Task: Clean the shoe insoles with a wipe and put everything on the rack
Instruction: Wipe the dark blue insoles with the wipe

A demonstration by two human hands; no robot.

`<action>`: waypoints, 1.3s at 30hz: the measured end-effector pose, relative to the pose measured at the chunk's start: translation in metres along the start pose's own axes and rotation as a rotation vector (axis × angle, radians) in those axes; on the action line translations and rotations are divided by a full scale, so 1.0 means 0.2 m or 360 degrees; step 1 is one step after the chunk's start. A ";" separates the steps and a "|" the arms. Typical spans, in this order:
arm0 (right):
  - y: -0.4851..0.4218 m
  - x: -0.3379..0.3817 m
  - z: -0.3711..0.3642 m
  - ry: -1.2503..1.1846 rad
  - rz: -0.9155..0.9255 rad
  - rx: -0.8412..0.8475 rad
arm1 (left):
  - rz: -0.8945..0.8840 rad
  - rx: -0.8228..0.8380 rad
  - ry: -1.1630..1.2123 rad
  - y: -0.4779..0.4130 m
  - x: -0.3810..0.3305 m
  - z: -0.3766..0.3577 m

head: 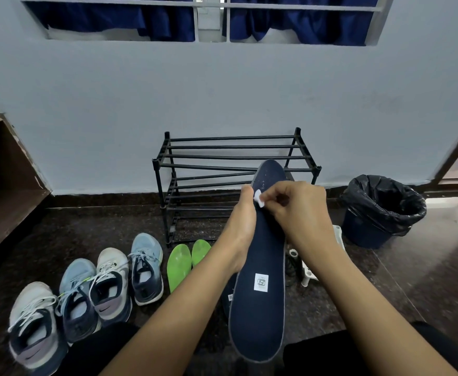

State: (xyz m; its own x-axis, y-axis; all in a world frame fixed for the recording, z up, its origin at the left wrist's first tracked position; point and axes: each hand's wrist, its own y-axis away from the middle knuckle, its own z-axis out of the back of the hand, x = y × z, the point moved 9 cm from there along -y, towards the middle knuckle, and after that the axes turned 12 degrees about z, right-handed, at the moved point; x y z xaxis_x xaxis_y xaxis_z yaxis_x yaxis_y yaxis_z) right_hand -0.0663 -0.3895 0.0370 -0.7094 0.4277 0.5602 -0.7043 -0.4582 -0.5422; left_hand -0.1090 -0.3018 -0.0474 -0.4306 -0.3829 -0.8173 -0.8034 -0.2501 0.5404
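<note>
Left hand gripping dark insole edge, right hand fingers curled, pinching white wipe against it

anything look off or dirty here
Pale specks dot the toe end of the navy insole, just above the wipe the right hand pinches. One middle bar of the rack also seems slanted against its neighbours.

There is just one camera, and it sits on my head. It looks forward and down. My left hand and right hand are very near it, low in the middle. The black metal bar shoe rack and the pale blue wall are farther off, straight ahead.
</note>
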 end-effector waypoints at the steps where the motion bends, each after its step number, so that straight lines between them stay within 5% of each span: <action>1: -0.01 -0.01 0.01 0.0001 -0.0020 -0.0034 | 0.0003 0.0004 0.0022 0.00 0.00 -0.01; 39: 0.05 0.07 -0.03 -0.0135 0.0001 -0.0010 | -0.0017 0.0009 0.0073 0.01 -0.03 0.02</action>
State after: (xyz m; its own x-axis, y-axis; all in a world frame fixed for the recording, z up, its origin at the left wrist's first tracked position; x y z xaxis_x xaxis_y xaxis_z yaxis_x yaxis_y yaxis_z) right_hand -0.0836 -0.3832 0.0370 -0.7052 0.3598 0.6109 -0.7044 -0.4532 -0.5462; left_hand -0.1101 -0.2959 -0.0433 -0.4029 -0.4209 -0.8127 -0.8100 -0.2495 0.5307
